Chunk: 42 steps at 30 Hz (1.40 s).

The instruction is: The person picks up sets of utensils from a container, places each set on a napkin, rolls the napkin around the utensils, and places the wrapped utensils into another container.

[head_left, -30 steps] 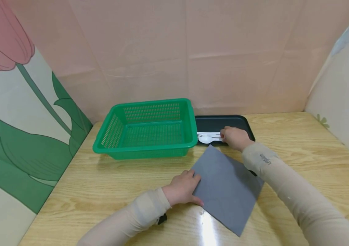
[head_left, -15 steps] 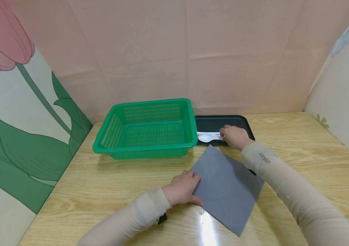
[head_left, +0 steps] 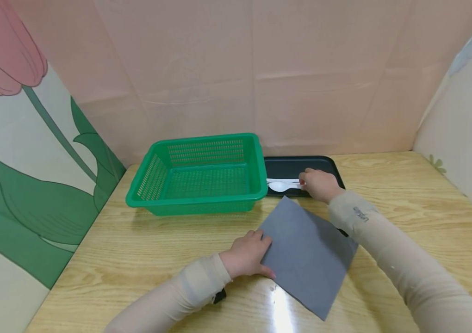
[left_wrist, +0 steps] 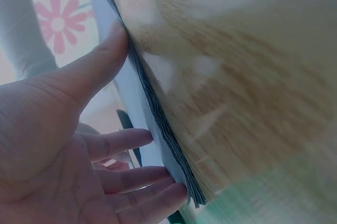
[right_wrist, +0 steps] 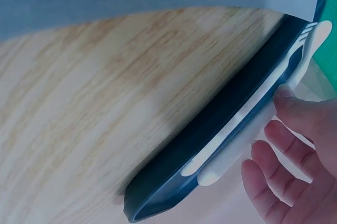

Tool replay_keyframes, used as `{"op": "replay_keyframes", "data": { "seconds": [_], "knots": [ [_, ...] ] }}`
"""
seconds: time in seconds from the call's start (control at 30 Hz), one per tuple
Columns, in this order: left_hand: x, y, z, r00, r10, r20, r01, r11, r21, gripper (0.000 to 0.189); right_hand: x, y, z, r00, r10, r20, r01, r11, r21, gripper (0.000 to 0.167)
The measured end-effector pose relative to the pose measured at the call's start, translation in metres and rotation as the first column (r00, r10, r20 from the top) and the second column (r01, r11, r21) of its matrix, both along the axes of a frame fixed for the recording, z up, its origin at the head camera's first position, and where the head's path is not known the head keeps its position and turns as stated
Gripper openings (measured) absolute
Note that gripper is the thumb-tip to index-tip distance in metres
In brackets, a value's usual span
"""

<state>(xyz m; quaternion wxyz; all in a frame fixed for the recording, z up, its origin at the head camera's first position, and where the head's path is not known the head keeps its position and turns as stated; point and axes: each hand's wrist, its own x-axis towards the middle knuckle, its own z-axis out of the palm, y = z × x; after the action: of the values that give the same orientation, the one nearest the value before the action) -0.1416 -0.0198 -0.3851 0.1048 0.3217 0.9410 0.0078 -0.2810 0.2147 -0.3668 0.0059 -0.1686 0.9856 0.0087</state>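
My right hand (head_left: 321,186) reaches onto a black tray (head_left: 302,164) and pinches the handle of a white spoon (head_left: 278,186) between thumb and fingers. Beside the spoon on the tray lies a white fork (right_wrist: 237,118), which the right wrist view shows most fully. A grey square (head_left: 308,256), soft and folded-looking, lies on the table in front of the tray. My left hand (head_left: 247,254) rests at its left edge, with thumb and fingers touching it. Many thin layers show along that edge (left_wrist: 158,108) in the left wrist view; whether they are cloth or paper I cannot tell.
A green slotted basket (head_left: 200,202) stands at the left of the tray, its rim reaching the tray's left end. Behind both rises a pink-covered wall (head_left: 252,74). The wooden table (head_left: 165,240) extends toward me and to the right.
The spoon and my right hand have shifted very slightly, the spoon's bowl now a little closer to the fork. My left hand and the grey square have stayed put.
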Motion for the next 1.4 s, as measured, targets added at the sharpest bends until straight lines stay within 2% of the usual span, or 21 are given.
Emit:
{"op": "replay_keyframes", "data": {
  "seconds": [0.47,1.4],
  "knots": [
    [0.0019,-0.0013,0.0010,1.000,-0.009,0.006,0.009,1.000,0.009,0.069,0.0034,0.0024,0.0033,0.999,0.020,-0.035,-0.021,0.999,-0.028,0.012],
    [0.0019,-0.0007,0.0010,1.000,-0.008,0.004,0.008,1.000,0.016,0.069,0.0067,0.0042,0.0076,0.999,0.039,-0.025,-0.039,0.999,-0.024,0.013]
  ]
}}
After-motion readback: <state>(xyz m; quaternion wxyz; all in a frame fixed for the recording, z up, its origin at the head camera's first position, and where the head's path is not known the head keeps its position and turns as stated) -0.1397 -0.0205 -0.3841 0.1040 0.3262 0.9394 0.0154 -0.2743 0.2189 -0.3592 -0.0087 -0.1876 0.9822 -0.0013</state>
